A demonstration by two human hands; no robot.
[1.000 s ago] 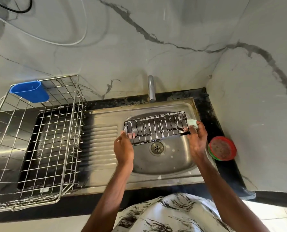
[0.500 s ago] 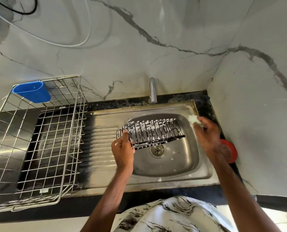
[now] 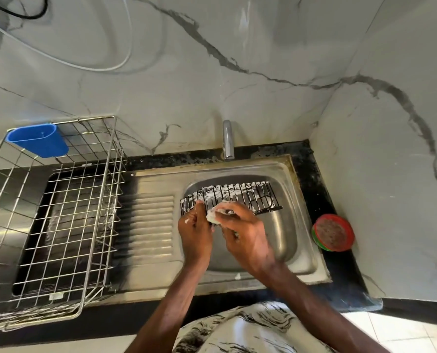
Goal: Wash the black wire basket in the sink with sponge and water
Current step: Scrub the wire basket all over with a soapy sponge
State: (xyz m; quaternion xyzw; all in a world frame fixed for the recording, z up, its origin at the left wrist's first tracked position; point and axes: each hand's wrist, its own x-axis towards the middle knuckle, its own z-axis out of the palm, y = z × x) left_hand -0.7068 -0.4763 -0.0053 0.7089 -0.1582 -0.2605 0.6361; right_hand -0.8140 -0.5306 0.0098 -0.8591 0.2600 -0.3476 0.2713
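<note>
The black wire basket [image 3: 240, 196], streaked with white foam, hangs over the steel sink [image 3: 292, 225]. My left hand [image 3: 195, 231] grips its near left corner. My right hand [image 3: 243, 230] holds a pale soapy sponge [image 3: 213, 215] against the basket's front left edge, close to my left hand. The tap [image 3: 227, 140] stands behind the bowl with no water visibly running. The drain is hidden under my hands.
A large steel wire dish rack [image 3: 59, 225] with a blue plastic cup [image 3: 37, 141] hooked on its rim stands on the left counter beside the ribbed drainboard [image 3: 152, 225]. A red and green round dish [image 3: 333, 231] sits on the black counter right of the sink. Marble walls close the back and right.
My right hand has come from the basket's right end across to its left front edge with the sponge. The basket has tilted and dropped lower in the bowl.
</note>
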